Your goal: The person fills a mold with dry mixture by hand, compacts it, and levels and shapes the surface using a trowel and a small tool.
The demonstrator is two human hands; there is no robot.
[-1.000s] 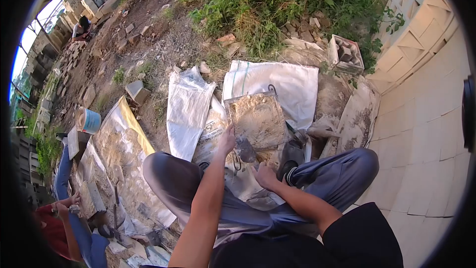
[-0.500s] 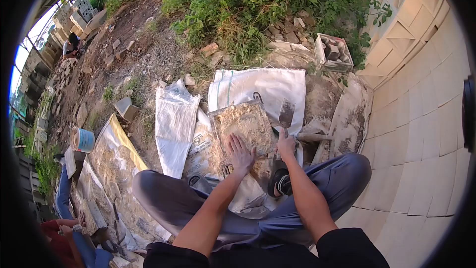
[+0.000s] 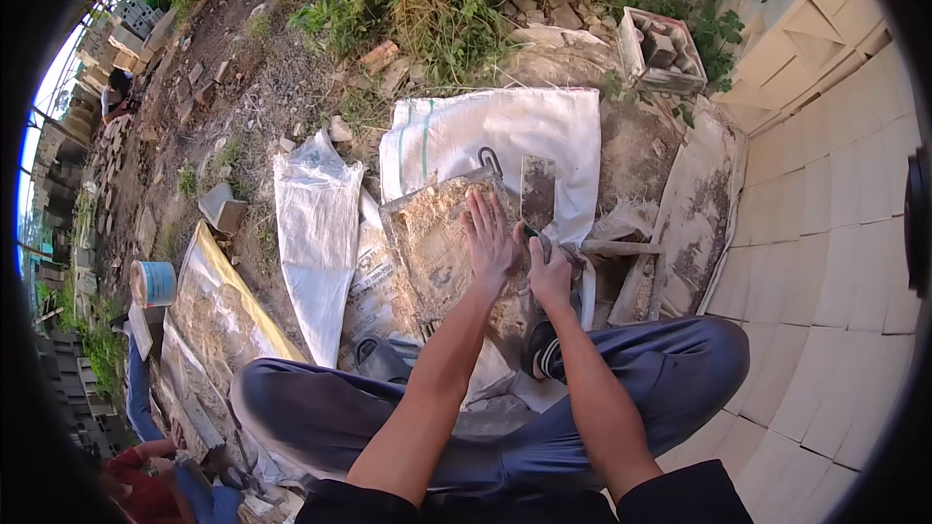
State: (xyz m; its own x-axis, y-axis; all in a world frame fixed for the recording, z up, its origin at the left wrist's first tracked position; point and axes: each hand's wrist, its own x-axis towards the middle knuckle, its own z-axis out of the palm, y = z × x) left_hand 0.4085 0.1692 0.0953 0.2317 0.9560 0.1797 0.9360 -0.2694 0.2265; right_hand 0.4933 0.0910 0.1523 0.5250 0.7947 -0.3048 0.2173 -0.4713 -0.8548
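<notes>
A square metal mould (image 3: 396, 250) lies on white sacking between my legs, with a loop handle (image 3: 488, 157) at its far edge. Pale, crumbly sand-like mix (image 3: 437, 223) fills it. My left hand (image 3: 492, 241) lies with fingers stretched out over the far right part of the mix. Just right of the mould, my right hand (image 3: 550, 272) is closed around the dark handle of a trowel. The trowel's flat rectangular blade (image 3: 538, 190), smeared with grey, points away from me over the white sack (image 3: 573, 126).
A wooden handle (image 3: 621, 247) lies to the right. Stacked pale tiles (image 3: 815, 291) line that side. A crate of blocks (image 3: 670, 53) stands at the back. A bucket (image 3: 153, 283) and a seated person in a red shirt (image 3: 146, 485) are at left; another person (image 3: 116, 92) is farther off.
My left hand has slid forward and right across the mix, from the near part towards the far right edge. The right hand keeps hold of the trowel. The whole view has shifted slightly.
</notes>
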